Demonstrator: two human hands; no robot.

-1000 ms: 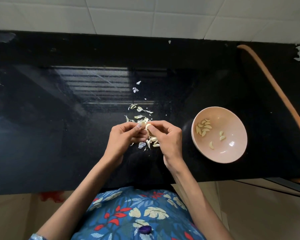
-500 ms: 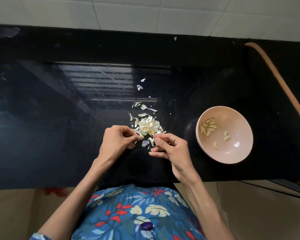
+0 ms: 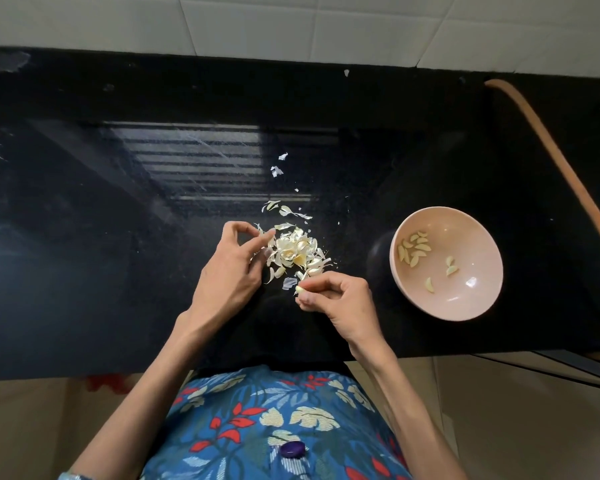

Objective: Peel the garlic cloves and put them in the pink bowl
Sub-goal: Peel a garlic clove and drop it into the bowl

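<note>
While right fingers (image 3: 323, 284) pinch a clove (image 3: 300, 290), left fingers (image 3: 262, 238) have opened onto the peels (image 3: 293, 251).

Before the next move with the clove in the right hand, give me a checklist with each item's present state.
1. Grip: the right hand pinches a garlic clove at its fingertips: ok.
2. Clove fully peeled: cannot tell, too small.
3. The pink bowl stands upright to the right of that hand, with room beside the peeled cloves in it: ok.
4. Stretch of counter between hand and bowl unobstructed: ok.
5. The left hand is at the peel pile, away from that stretch: ok.
</note>
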